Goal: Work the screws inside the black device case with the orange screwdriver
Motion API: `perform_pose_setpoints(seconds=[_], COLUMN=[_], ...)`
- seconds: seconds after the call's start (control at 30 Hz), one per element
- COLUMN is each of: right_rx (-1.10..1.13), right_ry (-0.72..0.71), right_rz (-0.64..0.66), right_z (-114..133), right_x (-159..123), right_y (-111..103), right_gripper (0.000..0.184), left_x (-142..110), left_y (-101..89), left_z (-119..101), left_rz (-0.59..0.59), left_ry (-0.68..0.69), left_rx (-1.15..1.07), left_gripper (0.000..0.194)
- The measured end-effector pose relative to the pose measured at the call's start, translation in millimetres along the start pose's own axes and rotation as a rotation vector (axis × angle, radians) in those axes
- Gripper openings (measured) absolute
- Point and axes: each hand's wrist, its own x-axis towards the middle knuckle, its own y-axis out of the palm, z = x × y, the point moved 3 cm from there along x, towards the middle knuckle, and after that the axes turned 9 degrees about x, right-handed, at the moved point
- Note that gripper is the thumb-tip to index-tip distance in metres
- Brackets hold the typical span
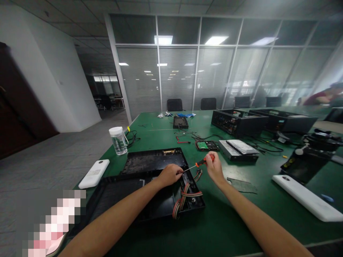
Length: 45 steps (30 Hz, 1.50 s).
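Case half (165,205), black, prob. moulded plastic, lies interior-up on green tabletop (214,228), directly in front of the person. Looks fairly light & stiff for its size; smooth walls may be a bit slippery. Best hold: opp. side rims, not the internals.

Ribbon cable (193,194), multi-colour, loops loose over its R end; soft, floppy, conn. ends likely fragile, so grab by the plug, don't pull on wires.

L hand (170,174) sits over the case's far rim near the R corner: thumb & index pinched nearly tight, other fingers curled in. Can't tell if anything small is btwn the tips.

Screwdriver (202,162), red/blk handle, thin shank, slants down-left to those fingertips; exact tip contact too small to read. Should be light, rigid; take by the handle, steady near the tip.

R hand (214,167) has fingers wrapped close round the handle's rear end, no gap, firm grip AFAICT.

Just behind: 2nd blk tray (150,160), edge up against the case; can't tell if joined.

Further back: HDD w/ green PCB (203,145), fragile, edges only; metal drive unit (233,153) to its R, prob. heavier. Beyond: PC chassis (233,123).
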Motion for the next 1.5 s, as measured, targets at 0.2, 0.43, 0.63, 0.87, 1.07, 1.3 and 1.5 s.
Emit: perform_pose_setpoints(seconds=[0.2, 0.43, 0.63, 0.87, 1.07, 1.3, 1.5], right_rx=[-0.241, -0.393, -0.814, -0.958, -1.022, -0.979, -0.915], right_ry=[-0.037, -0.141, -0.319, -0.196, -0.077, -0.105, -0.159], right_rz=[0.088, 0.144, 0.516, 0.773, 0.637, 0.710, 0.789], right_z=[4.6, 15.2, 81.1, 123.7, 113.3, 115.5, 119.4], right_x=[-7.6, -6.8, 3.7, 31.7, 39.9, 38.2, 33.1], right_y=[5.6, 3.5, 23.1, 57.7, 53.0, 55.0, 57.9], right_gripper=[0.020, 0.028, 0.043, 0.033, 0.053, 0.053, 0.048], left_x=[-0.6, -0.3, -0.6, -1.0, -1.5, -2.0, -1.5], left_y=[-2.6, -2.1, -2.8, -4.2, -3.2, -0.5, 2.0], left_z=[-2.2, -3.8, -4.4, -5.3, -5.0, -2.1, -0.7], left_rz=[0.001, 0.004, -0.007, -0.006, -0.001, -0.030, -0.017], left_ry=[-0.005, -0.002, 0.002, -0.008, -0.018, -0.002, 0.014], left_rx=[-0.001, 0.015, 0.022, 0.038, 0.042, 0.052, 0.035], left_gripper=[0.014, 0.014, 0.012, 0.009, 0.010, 0.011, 0.010])
